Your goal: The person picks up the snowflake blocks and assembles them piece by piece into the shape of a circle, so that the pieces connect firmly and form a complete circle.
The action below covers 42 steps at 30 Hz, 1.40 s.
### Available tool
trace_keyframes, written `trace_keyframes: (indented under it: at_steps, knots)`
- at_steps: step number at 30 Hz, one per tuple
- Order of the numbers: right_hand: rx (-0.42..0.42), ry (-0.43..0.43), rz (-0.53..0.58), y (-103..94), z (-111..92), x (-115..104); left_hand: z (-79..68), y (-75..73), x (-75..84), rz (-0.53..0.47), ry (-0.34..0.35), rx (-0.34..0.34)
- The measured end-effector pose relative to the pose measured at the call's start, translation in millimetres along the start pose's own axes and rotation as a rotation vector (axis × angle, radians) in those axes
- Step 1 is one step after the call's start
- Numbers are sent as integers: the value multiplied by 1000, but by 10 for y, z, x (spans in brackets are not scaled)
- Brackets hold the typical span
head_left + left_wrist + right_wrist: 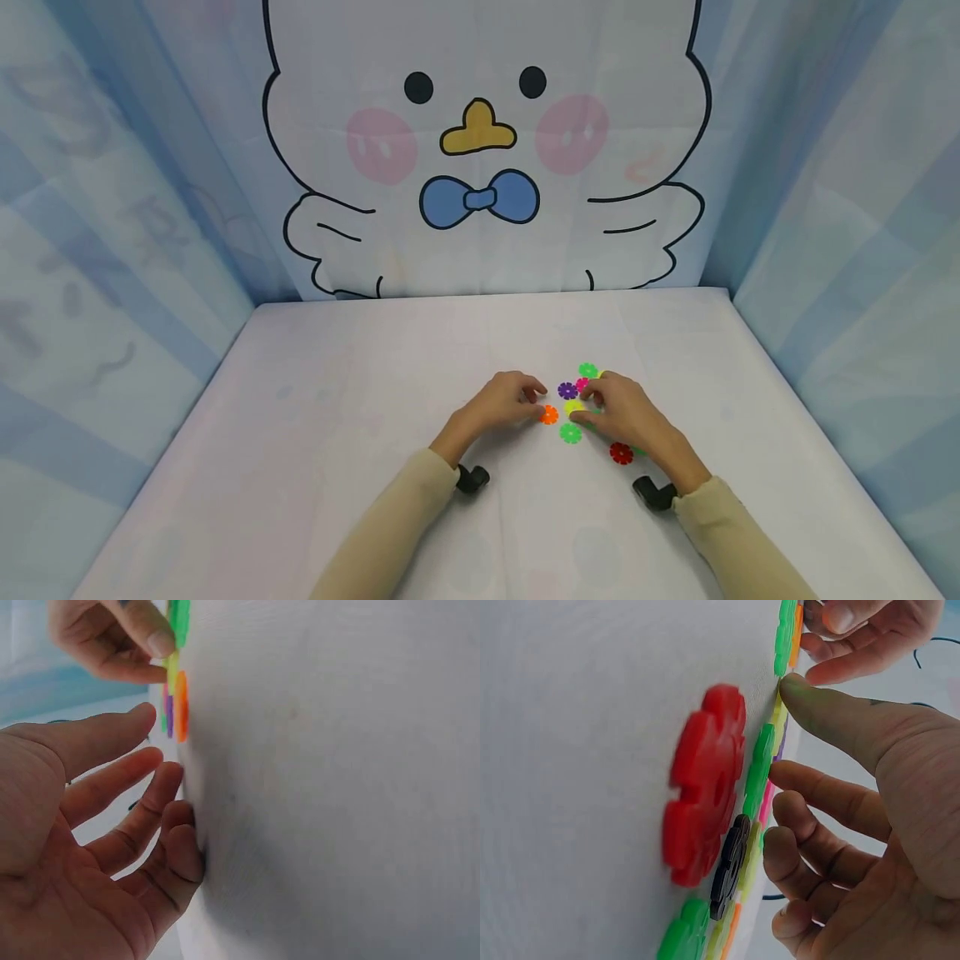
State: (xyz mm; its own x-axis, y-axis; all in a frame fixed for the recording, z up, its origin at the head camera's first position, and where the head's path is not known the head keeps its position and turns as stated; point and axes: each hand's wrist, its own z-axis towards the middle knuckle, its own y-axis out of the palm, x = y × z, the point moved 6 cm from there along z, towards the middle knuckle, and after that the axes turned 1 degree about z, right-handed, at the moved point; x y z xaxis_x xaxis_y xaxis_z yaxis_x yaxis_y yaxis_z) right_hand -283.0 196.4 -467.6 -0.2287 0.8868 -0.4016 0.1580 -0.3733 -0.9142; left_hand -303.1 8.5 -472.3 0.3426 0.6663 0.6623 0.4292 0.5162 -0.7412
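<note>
You find no readable text, label, brand or number in any of the three views. On the left curtain (150, 358), you see blurred greyish marks (18, 329), too indistinct for you to make out as letters or figures. Toward the right of the back cloth (487, 258), you see a faint pinkish squiggle (645, 169); you cannot tell whether it is a character or merely part of the print. In the right wrist view, you see short dark strokes (774, 897) on the pale background, and you cannot read them as writing.
</note>
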Motion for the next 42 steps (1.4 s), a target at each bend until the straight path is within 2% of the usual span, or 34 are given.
trace_keyframes:
  at_steps: [8,14,26,31,36,42]
  knots:
    - [-15,-23,49,17,1,-9,28,103,37,97,-7,-3]
    - [-11,-33,106,27,13,-4,12,126,41,120,-5,19]
    - [5,-39,160,35,3,-9,-9,86,-27,28,-50,19]
    - [8,-60,161,42,7,-15,-48,59,-48,-35,-42,40]
    - [8,-65,179,31,12,-15,-96,18,-65,-70,-18,80]
    - [-2,-58,244,-26,49,-8,-170,-114,-136,-91,-35,153]
